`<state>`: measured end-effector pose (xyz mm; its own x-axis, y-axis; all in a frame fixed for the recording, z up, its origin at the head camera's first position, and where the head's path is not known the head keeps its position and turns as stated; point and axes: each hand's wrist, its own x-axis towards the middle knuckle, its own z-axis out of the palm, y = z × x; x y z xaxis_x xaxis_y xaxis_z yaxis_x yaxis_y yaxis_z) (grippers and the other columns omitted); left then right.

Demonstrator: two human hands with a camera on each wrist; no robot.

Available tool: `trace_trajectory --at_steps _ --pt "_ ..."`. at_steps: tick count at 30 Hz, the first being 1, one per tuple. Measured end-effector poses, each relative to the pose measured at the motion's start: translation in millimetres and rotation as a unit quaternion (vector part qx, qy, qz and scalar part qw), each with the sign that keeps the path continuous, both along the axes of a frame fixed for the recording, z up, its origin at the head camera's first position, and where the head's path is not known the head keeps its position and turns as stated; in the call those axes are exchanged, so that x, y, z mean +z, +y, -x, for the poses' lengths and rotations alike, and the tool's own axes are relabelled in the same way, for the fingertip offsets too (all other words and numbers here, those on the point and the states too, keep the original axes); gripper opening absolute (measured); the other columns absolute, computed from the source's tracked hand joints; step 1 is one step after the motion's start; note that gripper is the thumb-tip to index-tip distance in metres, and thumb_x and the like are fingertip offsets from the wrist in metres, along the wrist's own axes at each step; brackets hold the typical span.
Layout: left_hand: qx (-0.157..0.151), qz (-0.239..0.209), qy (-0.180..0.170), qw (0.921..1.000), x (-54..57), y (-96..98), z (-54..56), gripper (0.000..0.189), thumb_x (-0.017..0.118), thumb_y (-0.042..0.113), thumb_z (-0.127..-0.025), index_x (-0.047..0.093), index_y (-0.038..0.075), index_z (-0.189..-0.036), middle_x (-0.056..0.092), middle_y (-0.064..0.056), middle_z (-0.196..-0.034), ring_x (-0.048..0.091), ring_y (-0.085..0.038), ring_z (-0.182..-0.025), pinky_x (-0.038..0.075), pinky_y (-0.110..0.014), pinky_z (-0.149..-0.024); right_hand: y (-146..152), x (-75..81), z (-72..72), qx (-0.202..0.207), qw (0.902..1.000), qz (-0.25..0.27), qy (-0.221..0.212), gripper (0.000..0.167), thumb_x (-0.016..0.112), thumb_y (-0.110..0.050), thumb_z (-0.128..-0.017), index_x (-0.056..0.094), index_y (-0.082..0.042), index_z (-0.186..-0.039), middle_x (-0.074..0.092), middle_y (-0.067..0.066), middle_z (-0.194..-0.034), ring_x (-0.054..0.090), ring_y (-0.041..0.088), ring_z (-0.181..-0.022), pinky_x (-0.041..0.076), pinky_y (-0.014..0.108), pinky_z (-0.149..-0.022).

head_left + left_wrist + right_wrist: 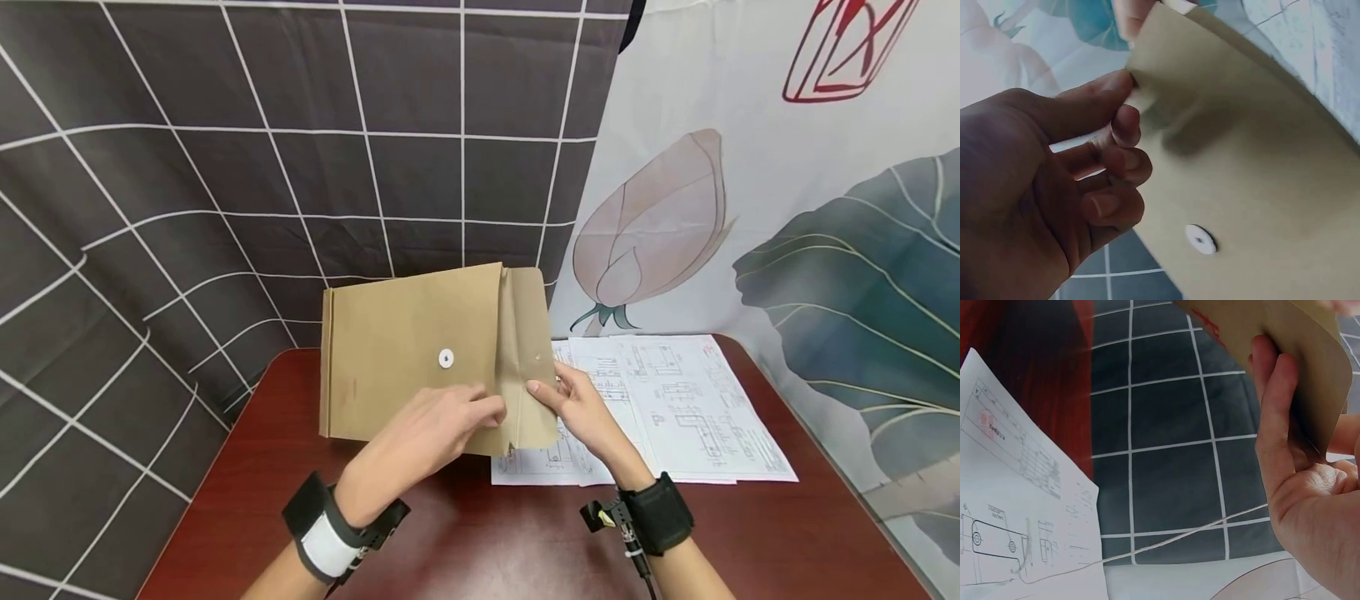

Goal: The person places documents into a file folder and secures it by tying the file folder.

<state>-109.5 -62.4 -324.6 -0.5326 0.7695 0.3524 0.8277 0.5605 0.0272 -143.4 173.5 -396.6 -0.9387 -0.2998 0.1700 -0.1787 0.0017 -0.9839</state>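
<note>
A brown kraft paper document envelope is held up above the table, with its flap folded out to the right. A white round button sits on its front. My left hand pinches the envelope's edge near the opening between thumb and forefinger; the other fingers curl loosely in the left wrist view. My right hand grips the flap, thumb on the near side and fingers behind it in the right wrist view. The inside of the envelope is hidden.
Sheets of printed technical drawings lie on the red-brown table at the right, partly under the envelope. A thin pale string trails over the paper. A dark gridded cloth hangs behind, beside a floral-printed one.
</note>
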Motion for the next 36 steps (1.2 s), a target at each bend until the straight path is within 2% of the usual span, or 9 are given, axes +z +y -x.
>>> trace_trajectory --at_steps 6,9,13,17,22,28,33,35,36 --pt "0.022 0.018 0.021 0.9994 11.8 -9.1 -7.5 0.032 0.067 -0.005 -0.079 0.055 0.021 -0.093 0.042 0.009 -0.079 0.041 -0.006 -0.064 0.033 -0.018 -0.050 1 -7.9 3.2 -0.017 0.9998 0.007 -0.009 0.038 0.055 -0.014 -0.097 0.050 -0.001 -0.132 0.067 0.023 -0.102 0.069 0.030 -0.084 0.055 0.038 -0.070" --pt "0.027 0.013 0.032 0.9991 14.8 -11.3 -8.7 0.034 0.067 -0.007 -0.078 0.052 0.019 -0.093 0.040 0.008 -0.080 0.040 -0.006 -0.064 0.033 -0.019 -0.049 -1 -16.1 4.7 -0.042 0.9988 0.012 -0.022 0.038 0.054 -0.012 -0.097 0.049 0.001 -0.132 0.067 0.023 -0.103 0.069 0.028 -0.083 0.055 0.037 -0.070" --pt "0.028 0.010 0.034 0.9990 13.0 -12.8 -6.6 0.038 0.064 -0.012 -0.075 0.051 0.018 -0.094 0.037 0.005 -0.083 0.039 -0.008 -0.064 0.033 -0.019 -0.048 -8 -27.6 3.8 -0.089 0.9955 -0.015 -0.026 0.038 0.050 -0.019 -0.100 0.051 0.004 -0.130 0.069 0.021 -0.096 0.070 0.025 -0.077 0.055 0.034 -0.066" --pt "0.040 0.014 0.033 0.9986 6.9 -15.7 -1.5 0.045 0.065 -0.014 -0.069 0.053 0.020 -0.096 0.037 0.005 -0.085 0.038 -0.009 -0.064 0.034 -0.019 -0.048 -18 -38.2 2.5 -0.135 0.9881 -0.070 -0.020 0.040 0.045 -0.027 -0.102 0.058 0.005 -0.120 0.069 0.016 -0.079 0.068 0.024 -0.060 0.054 0.035 -0.052" --pt "0.048 0.010 0.020 0.9986 -3.8 -21.4 4.4 0.040 0.070 -0.011 -0.071 0.054 0.020 -0.091 0.041 0.006 -0.084 0.040 -0.009 -0.063 0.035 -0.020 -0.049 -27 -50.3 2.3 -0.163 0.9704 -0.178 0.006 0.032 0.049 -0.027 -0.101 0.066 -0.002 -0.092 0.062 0.004 -0.060 0.057 0.017 -0.042 0.046 0.034 -0.039" --pt "0.064 0.006 -0.025 0.9976 -19.6 -30.0 11.2 0.032 0.069 -0.005 -0.078 0.052 0.021 -0.086 0.045 0.007 -0.083 0.043 -0.008 -0.064 0.037 -0.021 -0.051 -31 -65.1 4.8 -0.136 0.9514 -0.276 0.012 0.044 0.056 -0.028 -0.097 0.048 -0.011 -0.057 0.043 -0.004 -0.041 0.046 0.012 -0.034 0.036 0.027 -0.037" --pt "0.075 -0.003 -0.068 0.9949 -30.9 -33.3 13.4 0.034 0.066 -0.008 -0.079 0.048 0.021 -0.082 0.050 0.008 -0.084 0.051 -0.011 -0.065 0.036 -0.021 -0.049 -32 -76.1 5.4 -0.129 0.9309 -0.341 0.010 0.047 0.064 -0.033 -0.090 0.049 -0.015 -0.049 0.040 -0.010 -0.043 0.036 0.009 -0.042 0.027 0.025 -0.041" --pt "0.076 -0.002 -0.077 0.9941 -36.4 -32.8 14.1 0.035 0.066 -0.009 -0.079 0.047 0.021 -0.082 0.053 0.009 -0.085 0.055 -0.012 -0.069 0.036 -0.021 -0.050 -33 -79.0 5.2 -0.124 0.9281 -0.351 0.005 0.045 0.065 -0.034 -0.089 0.054 -0.014 -0.050 0.040 -0.009 -0.045 0.036 0.009 -0.044 0.027 0.026 -0.042" --pt "0.075 0.004 -0.082 0.9938 -39.1 -32.3 14.4 0.034 0.066 -0.008 -0.079 0.047 0.021 -0.082 0.052 0.008 -0.084 0.051 -0.011 -0.066 0.036 -0.021 -0.050 -34 -80.4 4.9 -0.119 0.9283 -0.352 0.006 0.044 0.065 -0.034 -0.089 0.056 -0.013 -0.051 0.041 -0.009 -0.045 0.037 0.009 -0.043 0.028 0.026 -0.041"
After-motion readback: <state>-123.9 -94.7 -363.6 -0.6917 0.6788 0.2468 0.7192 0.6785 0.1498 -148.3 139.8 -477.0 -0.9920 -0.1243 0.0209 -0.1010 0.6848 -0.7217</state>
